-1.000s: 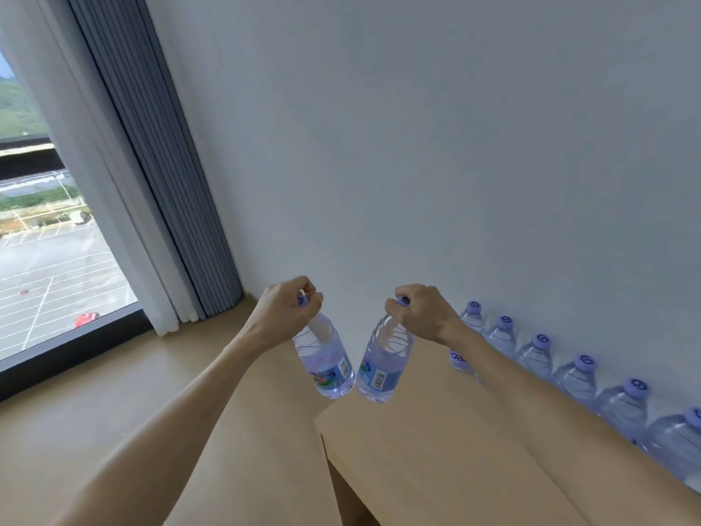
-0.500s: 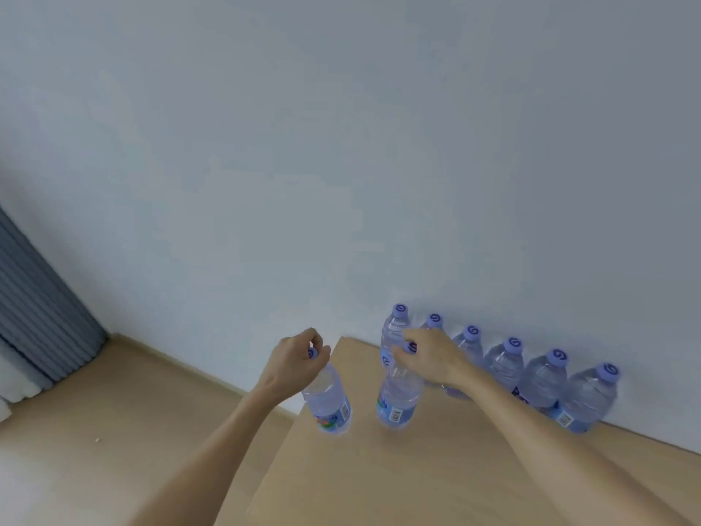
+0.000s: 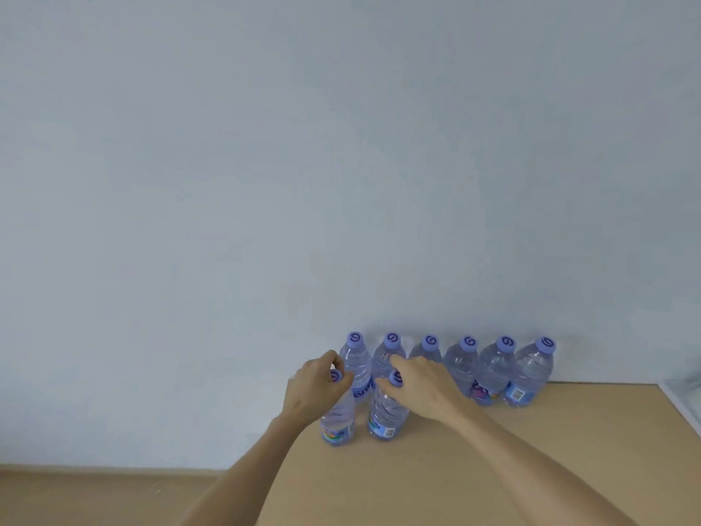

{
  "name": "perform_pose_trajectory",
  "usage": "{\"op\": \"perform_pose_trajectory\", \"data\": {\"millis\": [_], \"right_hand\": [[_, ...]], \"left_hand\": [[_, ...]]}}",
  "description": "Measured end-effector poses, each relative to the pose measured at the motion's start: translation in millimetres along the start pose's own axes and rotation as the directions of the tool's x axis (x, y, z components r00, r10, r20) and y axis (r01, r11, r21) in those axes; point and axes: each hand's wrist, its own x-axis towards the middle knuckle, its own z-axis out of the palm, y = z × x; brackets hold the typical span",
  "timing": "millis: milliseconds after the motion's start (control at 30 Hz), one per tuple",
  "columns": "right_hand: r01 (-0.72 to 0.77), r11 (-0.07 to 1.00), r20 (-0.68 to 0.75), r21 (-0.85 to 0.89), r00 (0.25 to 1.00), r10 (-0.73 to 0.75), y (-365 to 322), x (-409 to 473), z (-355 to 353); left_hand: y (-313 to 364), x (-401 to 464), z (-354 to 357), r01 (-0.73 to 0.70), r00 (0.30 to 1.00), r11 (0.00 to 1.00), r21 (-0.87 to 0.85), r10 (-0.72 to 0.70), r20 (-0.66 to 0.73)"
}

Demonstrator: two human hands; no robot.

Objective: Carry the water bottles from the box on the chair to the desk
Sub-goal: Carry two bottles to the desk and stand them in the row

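Observation:
Two clear water bottles with purple caps stand upright on the wooden desk [image 3: 493, 468], in front of a row. My left hand [image 3: 316, 389] grips the neck of the left bottle [image 3: 338, 423] just under its cap. My right hand [image 3: 421, 389] holds the top of the right bottle [image 3: 387, 417], fingers around its cap. Behind them several more bottles [image 3: 493, 370] stand in a line against the wall. The box and the chair are out of view.
The pale wall [image 3: 341, 165] rises right behind the bottle row. The desk's left edge runs diagonally below my left forearm, with wooden floor [image 3: 95, 499] beyond it. The desk's right edge [image 3: 682, 408] is near the frame's right side.
The view has swung right, away from the window and curtain. Both hands have carried their bottles over the desk and lowered them until they stand in front of the row.

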Motion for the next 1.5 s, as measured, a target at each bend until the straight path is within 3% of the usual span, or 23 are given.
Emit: {"op": "perform_pose_trajectory", "data": {"millis": [300,500,667,1133,1500], "right_hand": [[-0.062,0.98,-0.026,0.19,0.997,0.068,-3.3,6.3,20.3],[-0.064,0.948,-0.023,0.311,0.997,0.075,4.3,3.3,22.4],[-0.056,0.905,0.011,0.422,0.998,0.057,13.6,3.0,12.7],[-0.082,0.9,0.042,0.429,0.997,0.071,16.3,0.2,0.8],[-0.068,0.89,0.119,0.452,0.993,0.015,28.9,-0.9,3.2]], "left_hand": [[-5.6,-6.8,5.8,0.002,0.997,0.995,-0.095,-0.009,-0.071],[-10.4,-19.2,-3.8,-0.128,0.986,0.985,-0.111,0.139,0.095],[-14.2,-18.1,-8.7,-0.098,0.988,0.982,-0.164,0.117,0.106],[9.9,-3.0,3.4,-0.152,0.976,0.982,-0.113,0.167,0.141],[1.8,-0.4,3.2,-0.1,0.978,0.992,-0.081,0.113,0.175]]}}
